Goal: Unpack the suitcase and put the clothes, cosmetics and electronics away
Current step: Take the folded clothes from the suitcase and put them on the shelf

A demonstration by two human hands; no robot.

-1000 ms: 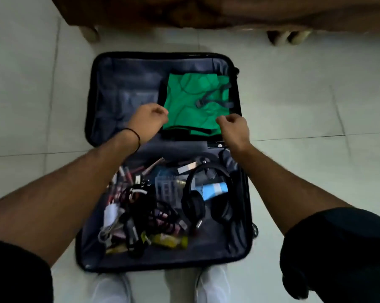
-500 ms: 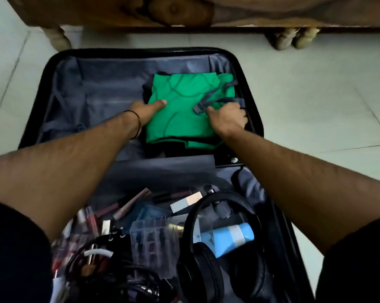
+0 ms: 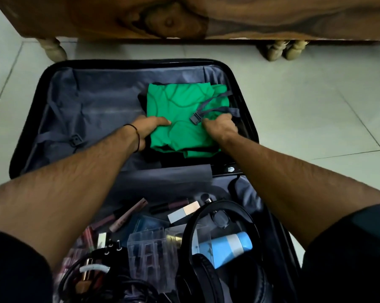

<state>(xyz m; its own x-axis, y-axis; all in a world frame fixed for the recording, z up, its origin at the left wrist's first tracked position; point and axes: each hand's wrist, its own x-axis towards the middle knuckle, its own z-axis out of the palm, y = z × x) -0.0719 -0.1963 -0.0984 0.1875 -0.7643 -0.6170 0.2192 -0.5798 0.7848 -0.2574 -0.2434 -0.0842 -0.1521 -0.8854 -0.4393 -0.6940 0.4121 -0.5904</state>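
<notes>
An open black suitcase (image 3: 92, 99) with grey lining lies on the floor. In its far half a folded green garment (image 3: 180, 110) sits on dark clothes, with a grey strap and buckle (image 3: 195, 118) lying across it. My left hand (image 3: 148, 129) grips the garment's left edge, thumb on top. My right hand (image 3: 222, 126) is curled on the right side, beside the buckle. The near half holds black headphones (image 3: 206, 265), a blue bottle (image 3: 226, 248), a clear plastic case (image 3: 152, 252), lip-product tubes (image 3: 127, 215) and cables (image 3: 92, 272).
A wooden piece of furniture (image 3: 184, 16) with turned legs (image 3: 53, 49) stands just beyond the suitcase. Pale floor tiles (image 3: 316, 101) surround it on both sides. A second strap buckle (image 3: 75, 139) lies on the lining at the left.
My hands reached from the divider to the green garment and closed on its two sides. The view moved closer and lower over the suitcase.
</notes>
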